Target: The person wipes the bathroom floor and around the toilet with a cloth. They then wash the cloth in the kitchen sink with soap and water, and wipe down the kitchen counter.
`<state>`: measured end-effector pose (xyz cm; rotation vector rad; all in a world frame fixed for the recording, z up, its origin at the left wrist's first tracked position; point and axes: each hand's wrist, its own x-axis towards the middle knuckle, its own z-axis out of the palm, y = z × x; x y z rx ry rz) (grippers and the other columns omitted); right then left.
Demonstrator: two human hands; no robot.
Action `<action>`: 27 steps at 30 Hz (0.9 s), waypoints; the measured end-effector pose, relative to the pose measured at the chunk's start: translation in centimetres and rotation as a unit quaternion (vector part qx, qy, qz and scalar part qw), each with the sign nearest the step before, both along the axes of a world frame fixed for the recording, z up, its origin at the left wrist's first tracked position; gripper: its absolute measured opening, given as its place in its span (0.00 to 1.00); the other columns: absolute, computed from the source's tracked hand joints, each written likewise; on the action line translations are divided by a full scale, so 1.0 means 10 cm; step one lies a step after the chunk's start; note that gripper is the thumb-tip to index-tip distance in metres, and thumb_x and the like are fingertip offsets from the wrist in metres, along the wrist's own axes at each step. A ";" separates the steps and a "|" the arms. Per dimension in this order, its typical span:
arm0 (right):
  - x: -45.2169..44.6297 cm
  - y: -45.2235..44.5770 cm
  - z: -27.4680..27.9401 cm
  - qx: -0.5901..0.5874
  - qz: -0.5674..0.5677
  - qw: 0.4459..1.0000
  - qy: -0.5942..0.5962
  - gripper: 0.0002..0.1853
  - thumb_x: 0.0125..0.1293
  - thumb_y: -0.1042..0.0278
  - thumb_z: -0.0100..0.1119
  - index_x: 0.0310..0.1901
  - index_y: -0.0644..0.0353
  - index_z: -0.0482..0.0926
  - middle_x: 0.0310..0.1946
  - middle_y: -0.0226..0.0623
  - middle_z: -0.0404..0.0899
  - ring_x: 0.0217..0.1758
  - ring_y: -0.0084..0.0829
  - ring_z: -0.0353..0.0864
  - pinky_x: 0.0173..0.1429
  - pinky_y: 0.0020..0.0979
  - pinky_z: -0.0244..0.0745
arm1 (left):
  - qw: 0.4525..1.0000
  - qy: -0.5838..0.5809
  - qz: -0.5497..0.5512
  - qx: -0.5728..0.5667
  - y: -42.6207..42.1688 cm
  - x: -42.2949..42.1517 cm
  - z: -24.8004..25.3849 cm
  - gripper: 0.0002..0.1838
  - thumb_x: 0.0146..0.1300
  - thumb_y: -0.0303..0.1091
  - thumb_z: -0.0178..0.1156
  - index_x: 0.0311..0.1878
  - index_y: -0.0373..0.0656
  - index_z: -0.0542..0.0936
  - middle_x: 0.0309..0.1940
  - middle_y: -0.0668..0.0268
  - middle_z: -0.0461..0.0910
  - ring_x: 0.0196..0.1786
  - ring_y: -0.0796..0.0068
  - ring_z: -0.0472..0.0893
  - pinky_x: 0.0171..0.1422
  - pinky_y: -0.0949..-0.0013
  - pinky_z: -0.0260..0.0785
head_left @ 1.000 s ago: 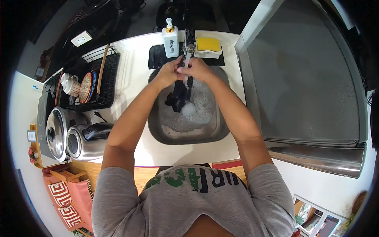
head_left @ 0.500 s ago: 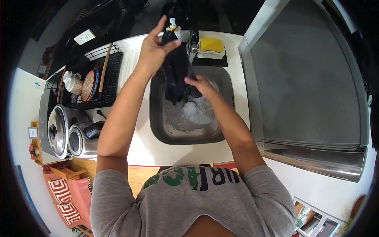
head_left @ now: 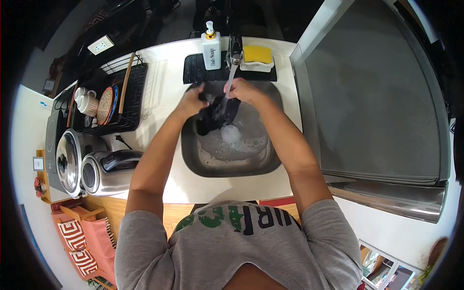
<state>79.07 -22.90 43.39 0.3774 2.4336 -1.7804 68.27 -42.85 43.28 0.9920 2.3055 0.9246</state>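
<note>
A wet black cloth (head_left: pixel 211 118) hangs low inside the metal sink (head_left: pixel 192 157), spread between my two hands. My left hand (head_left: pixel 192 101) grips its left side, fingers closed on the fabric. At the upper right of the cloth, my right hand (head_left: pixel 241 91) pinches another part, close beside the falling water. The faucet (head_left: pixel 235 55) is running, and its stream lands on the cloth. Soapy water with white foam (head_left: pixel 231 135) covers part of the sink bottom. The exact kind of the cloth cannot be made out.
Behind the sink, a dish soap bottle (head_left: pixel 211 52) and a yellow sponge (head_left: pixel 257 54) in a white holder stand on a black mat (head_left: pixel 193 72). To the left are a dish rack (head_left: pixel 137 92) with crockery, a kettle (head_left: pixel 113 166) and a lidded pot (head_left: pixel 70 162).
Both hands have shifted: the left came down from above the sink, and the right moved up toward the faucet. The cloth has dropped into the sink, under running water. The soap bottle is now uncovered.
</note>
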 end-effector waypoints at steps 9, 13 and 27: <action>-0.16 0.02 0.65 -0.082 -0.032 0.994 0.064 0.06 0.55 0.75 0.55 0.36 0.59 0.78 0.30 0.28 0.77 0.33 0.19 0.74 0.35 0.22 0.69 | 0.993 0.041 -0.113 -0.015 0.47 0.12 -0.11 0.26 0.50 0.29 0.64 0.56 0.37 0.76 0.31 0.55 0.83 0.39 0.63 0.84 0.49 0.65 0.73; -0.02 0.10 0.01 -0.073 -0.031 0.996 0.046 0.06 0.55 0.73 0.58 0.36 0.60 0.79 0.28 0.29 0.78 0.30 0.21 0.77 0.34 0.25 0.72 | 0.998 0.053 0.016 0.004 0.27 0.12 -0.32 0.23 0.51 0.31 0.64 0.52 0.37 0.78 0.31 0.55 0.83 0.39 0.61 0.84 0.48 0.64 0.73; 0.13 -0.66 -1.67 0.265 -0.053 0.959 -0.081 0.19 0.54 0.62 0.68 0.45 0.60 0.77 0.40 0.50 0.80 0.47 0.45 0.80 0.51 0.41 0.73 | 0.988 -0.114 0.098 0.036 -0.24 0.52 -0.96 0.25 0.51 0.29 0.65 0.55 0.37 0.76 0.37 0.54 0.83 0.42 0.65 0.84 0.47 0.67 0.74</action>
